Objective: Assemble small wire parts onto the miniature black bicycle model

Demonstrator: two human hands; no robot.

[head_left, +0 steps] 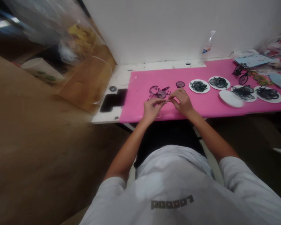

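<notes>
My left hand (pixel 152 110) and my right hand (pixel 181 101) meet fingertip to fingertip above the front of the pink mat (pixel 140 107). Both are closed in a pinch on something too small to make out. Just beyond them lies a partly built black miniature bicycle (pixel 161 94) with one wheel in its frame. A loose miniature wheel (pixel 180 84) rests on the mat behind my right hand.
White plates of black parts (pixel 199 86) stand to the right, near an overlapping white lid or plate (pixel 231 98). Farther right is another miniature bicycle (pixel 243 78). A clear bottle (pixel 208 47) stands by the wall; a dark phone-like object (pixel 113 100) lies at left.
</notes>
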